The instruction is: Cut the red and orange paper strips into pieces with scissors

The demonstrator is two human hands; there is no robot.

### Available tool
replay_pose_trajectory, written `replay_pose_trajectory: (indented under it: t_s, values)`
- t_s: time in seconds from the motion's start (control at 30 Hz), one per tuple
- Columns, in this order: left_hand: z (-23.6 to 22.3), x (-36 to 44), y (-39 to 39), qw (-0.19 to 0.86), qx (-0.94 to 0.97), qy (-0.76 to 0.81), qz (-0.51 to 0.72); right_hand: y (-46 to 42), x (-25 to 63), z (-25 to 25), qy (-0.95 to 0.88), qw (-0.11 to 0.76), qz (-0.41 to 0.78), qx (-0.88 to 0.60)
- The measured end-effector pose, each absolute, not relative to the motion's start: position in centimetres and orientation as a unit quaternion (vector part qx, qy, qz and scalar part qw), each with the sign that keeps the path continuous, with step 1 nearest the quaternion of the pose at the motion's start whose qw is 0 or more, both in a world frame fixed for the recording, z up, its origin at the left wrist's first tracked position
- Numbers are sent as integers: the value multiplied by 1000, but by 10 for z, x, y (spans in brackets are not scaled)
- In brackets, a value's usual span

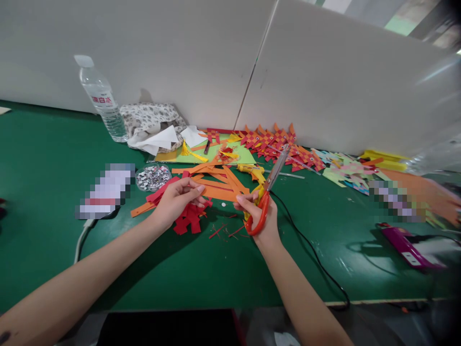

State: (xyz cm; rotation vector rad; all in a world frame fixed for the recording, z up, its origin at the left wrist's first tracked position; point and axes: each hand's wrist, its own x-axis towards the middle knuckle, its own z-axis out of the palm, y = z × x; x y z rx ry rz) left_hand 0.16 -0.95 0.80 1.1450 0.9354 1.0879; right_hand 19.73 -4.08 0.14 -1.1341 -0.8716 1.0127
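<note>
A flat orange paper strip [220, 192] is held up over the green tabletop [180, 278].
The left hand [180, 196] pinches its nine o'clock end; the right hand [272, 226] pinches its three o'clock end while gripping red-handled metal scissors [267, 187], blades toward one o'clock. Red paper pieces [187, 223] lie toward eight, woven red-and-orange paper fish [264, 138] toward two.

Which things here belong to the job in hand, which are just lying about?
Likely the job:
orange paper strip, in the left hand
red-handled metal scissors, in the right hand
loose red paper pieces
yellow plastic glue gun
red-and-orange woven paper shapes

Probably just lying about:
clear plastic water bottle
patterned fabric pouch
purple power strip
</note>
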Motion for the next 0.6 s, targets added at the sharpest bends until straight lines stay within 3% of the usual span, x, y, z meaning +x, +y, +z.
replay_pose_trajectory:
  t_s: [0.6]
  values:
    - [13,-1,-10,613,507,409,447,-43,199,3,-496,534,518,-447]
